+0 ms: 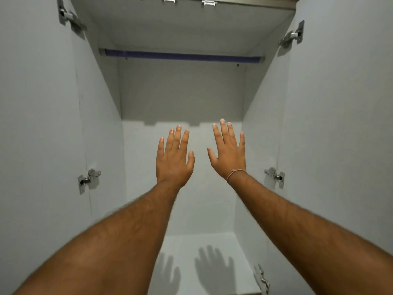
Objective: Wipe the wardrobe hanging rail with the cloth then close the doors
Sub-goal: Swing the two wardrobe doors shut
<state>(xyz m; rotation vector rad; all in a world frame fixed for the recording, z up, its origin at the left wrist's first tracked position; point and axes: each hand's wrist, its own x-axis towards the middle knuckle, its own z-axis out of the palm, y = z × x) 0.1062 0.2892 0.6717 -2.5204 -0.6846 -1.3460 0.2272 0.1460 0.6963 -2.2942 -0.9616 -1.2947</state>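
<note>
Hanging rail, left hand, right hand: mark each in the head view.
Hanging rail (182, 55), head view, middle of the blue bar.
Left hand (173, 161), head view, back of the hand.
Right hand (230, 155), head view, back of the hand, above the wrist cord.

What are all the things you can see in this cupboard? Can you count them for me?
wardrobe: one, pale grey inside, straight ahead, no clothes in view
doors: two, pale grey, swung open at the left and right
hanging rail: one, blue-purple with grey ends, across the top inside
side hinges: five, silver metal, two on the left, three on the right
top hinges: two, silver metal, on the upper edge
hand shadows: two, grey, on the wardrobe floor
cloth: none in view
wrist thread: one, pinkish, round the right wrist
left hand: one, fingers spread, holds nothing, raised in the middle
right hand: one, fingers spread, holds nothing, beside the left
</note>
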